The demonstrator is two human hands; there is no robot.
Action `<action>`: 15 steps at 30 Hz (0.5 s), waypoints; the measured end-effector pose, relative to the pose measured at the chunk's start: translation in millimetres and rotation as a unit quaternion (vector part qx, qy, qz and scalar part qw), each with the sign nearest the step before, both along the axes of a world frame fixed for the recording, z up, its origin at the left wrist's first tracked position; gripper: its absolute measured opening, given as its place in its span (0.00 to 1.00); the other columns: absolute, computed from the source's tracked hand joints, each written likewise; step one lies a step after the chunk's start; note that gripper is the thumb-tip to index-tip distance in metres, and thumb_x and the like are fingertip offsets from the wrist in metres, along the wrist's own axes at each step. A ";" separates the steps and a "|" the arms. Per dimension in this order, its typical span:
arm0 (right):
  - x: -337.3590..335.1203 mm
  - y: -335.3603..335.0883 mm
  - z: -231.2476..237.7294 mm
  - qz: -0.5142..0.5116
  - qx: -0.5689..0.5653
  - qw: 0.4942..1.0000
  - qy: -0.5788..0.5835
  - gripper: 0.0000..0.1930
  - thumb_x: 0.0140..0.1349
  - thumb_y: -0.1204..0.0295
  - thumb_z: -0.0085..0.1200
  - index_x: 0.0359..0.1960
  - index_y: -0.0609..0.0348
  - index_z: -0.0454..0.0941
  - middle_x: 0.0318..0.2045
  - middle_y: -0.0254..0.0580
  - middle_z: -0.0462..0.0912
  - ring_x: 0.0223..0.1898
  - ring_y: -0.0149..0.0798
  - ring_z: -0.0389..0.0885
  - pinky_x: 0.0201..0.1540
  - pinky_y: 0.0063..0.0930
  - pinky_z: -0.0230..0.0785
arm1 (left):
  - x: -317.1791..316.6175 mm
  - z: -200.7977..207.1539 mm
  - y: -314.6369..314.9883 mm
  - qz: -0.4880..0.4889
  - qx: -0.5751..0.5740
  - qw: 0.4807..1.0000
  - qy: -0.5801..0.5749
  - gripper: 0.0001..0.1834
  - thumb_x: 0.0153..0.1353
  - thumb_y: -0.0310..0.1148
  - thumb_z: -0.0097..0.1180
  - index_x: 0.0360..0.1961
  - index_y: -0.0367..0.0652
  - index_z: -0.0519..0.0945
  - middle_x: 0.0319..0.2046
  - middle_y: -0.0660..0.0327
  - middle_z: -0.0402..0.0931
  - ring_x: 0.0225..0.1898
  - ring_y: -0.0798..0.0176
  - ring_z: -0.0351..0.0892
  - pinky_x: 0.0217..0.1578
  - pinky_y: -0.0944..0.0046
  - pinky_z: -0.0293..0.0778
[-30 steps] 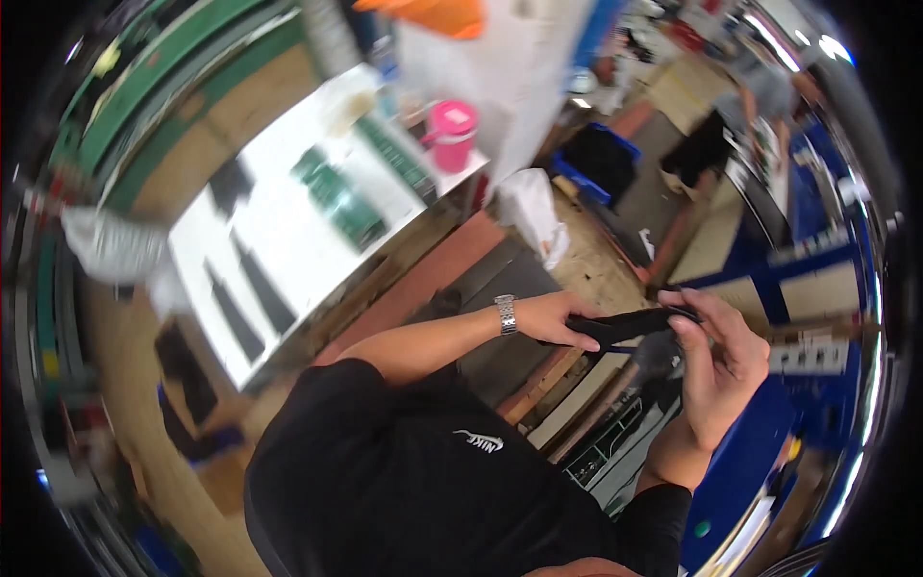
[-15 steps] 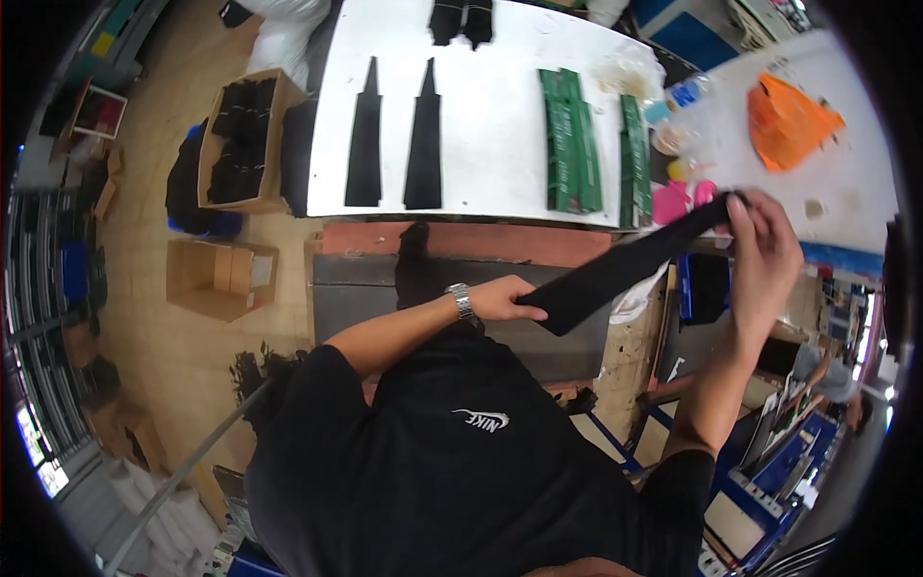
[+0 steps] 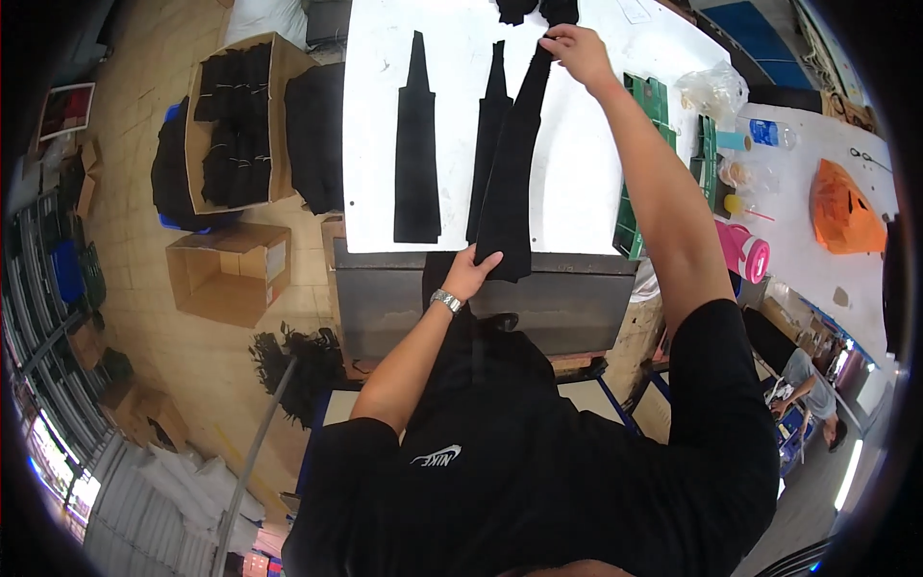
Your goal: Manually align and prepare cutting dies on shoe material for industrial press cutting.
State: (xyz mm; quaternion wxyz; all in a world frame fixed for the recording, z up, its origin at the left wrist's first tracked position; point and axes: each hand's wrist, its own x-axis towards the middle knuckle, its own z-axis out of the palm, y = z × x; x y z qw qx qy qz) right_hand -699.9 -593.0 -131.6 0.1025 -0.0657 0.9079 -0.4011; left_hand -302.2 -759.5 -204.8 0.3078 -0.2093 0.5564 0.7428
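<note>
A long black fabric piece (image 3: 511, 178) stretches between my two hands over the near side of the white table (image 3: 577, 212). My left hand (image 3: 467, 275) pinches its wider near end at the table's front edge, thumb on top. At the narrow far end, the fingers of my right hand (image 3: 580, 58) are closed on the cloth. It partly covers a second black piece (image 3: 492, 115) lying on the table. Farther left lies another such piece (image 3: 416, 163), flat, its narrow tail pointing away from me.
Green bundles (image 3: 630, 216) lie on the table's right. Black bundles (image 3: 558, 10) sit at the far edge. Beyond are a pink container (image 3: 735, 245), a plastic bottle (image 3: 772, 133) and an orange bag (image 3: 844, 212). On the left stand a carton (image 3: 279, 125) of black goods and an open carton (image 3: 255, 279).
Both hands have carried the black piece leftward and away from me, from the table's right front to beside the second piece. It has turned from slanting to nearly lengthwise.
</note>
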 end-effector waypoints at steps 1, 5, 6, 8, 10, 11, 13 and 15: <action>-7.0 -7.6 -13.0 0.010 0.013 1.000 0.005 0.13 0.61 0.65 0.65 0.43 0.58 0.86 0.35 0.44 0.89 0.37 0.35 0.88 0.41 0.26 0.80 | -2.6 -3.7 -0.8 0.007 0.000 0.999 -0.038 0.20 0.66 0.37 0.64 0.52 0.34 0.78 0.47 0.61 0.83 0.48 0.69 0.81 0.48 0.65 0.76; 0.3 -17.6 -55.5 -0.006 0.175 0.975 0.136 0.33 0.61 0.56 0.65 0.65 0.57 0.71 0.51 0.55 0.83 0.47 0.52 0.85 0.52 0.39 0.77 | -10.4 -15.9 -13.5 -0.096 0.060 0.955 -0.276 0.23 0.70 0.44 0.58 0.57 0.38 0.75 0.52 0.56 0.80 0.48 0.61 0.83 0.47 0.58 0.79; 16.3 -20.8 -64.9 -0.012 0.155 0.981 0.113 0.35 0.61 0.58 0.64 0.67 0.58 0.68 0.56 0.57 0.79 0.54 0.54 0.80 0.57 0.41 0.73 | -4.8 -18.4 -18.3 -0.156 0.016 0.950 -0.270 0.22 0.71 0.46 0.54 0.56 0.39 0.75 0.51 0.56 0.80 0.47 0.62 0.84 0.46 0.60 0.78; 66.1 -43.3 -61.6 0.036 0.111 0.990 0.074 0.36 0.62 0.62 0.62 0.70 0.59 0.63 0.64 0.56 0.72 0.63 0.56 0.72 0.64 0.42 0.66 | 16.7 -27.7 -40.8 -0.120 0.017 0.954 -0.274 0.21 0.71 0.45 0.54 0.56 0.39 0.76 0.50 0.57 0.81 0.46 0.62 0.84 0.46 0.61 0.78; 137.7 -31.4 -49.8 0.154 0.062 0.981 0.099 0.35 0.67 0.64 0.58 0.73 0.55 0.59 0.69 0.52 0.67 0.66 0.53 0.69 0.67 0.37 0.64 | 19.2 -17.2 -55.9 -0.065 0.027 0.966 -0.247 0.17 0.71 0.43 0.54 0.52 0.41 0.79 0.46 0.59 0.82 0.43 0.65 0.84 0.43 0.64 0.78; 182.3 -34.5 -26.6 0.166 0.007 0.985 -0.034 0.35 0.66 0.69 0.56 0.74 0.55 0.57 0.69 0.50 0.66 0.67 0.53 0.68 0.69 0.38 0.61 | 18.8 -11.4 -68.3 -0.060 0.023 0.968 -0.244 0.17 0.71 0.43 0.54 0.52 0.41 0.79 0.46 0.59 0.82 0.43 0.65 0.84 0.43 0.64 0.78; 275.3 -4.7 6.8 0.197 0.041 0.975 -0.092 0.37 0.65 0.73 0.57 0.75 0.52 0.55 0.69 0.51 0.66 0.63 0.52 0.73 0.65 0.43 0.66 | 4.8 -0.7 -80.8 -0.089 -0.025 0.975 -0.204 0.14 0.71 0.41 0.54 0.46 0.41 0.81 0.42 0.61 0.83 0.43 0.67 0.83 0.41 0.67 0.78; 359.7 35.2 44.3 0.229 0.109 0.952 -0.172 0.36 0.65 0.66 0.57 0.74 0.50 0.56 0.60 0.56 0.74 0.57 0.58 0.76 0.60 0.47 0.70 | -26.0 10.0 -81.2 -0.166 -0.074 0.969 -0.165 0.13 0.71 0.40 0.55 0.42 0.42 0.81 0.40 0.63 0.84 0.41 0.69 0.83 0.39 0.69 0.77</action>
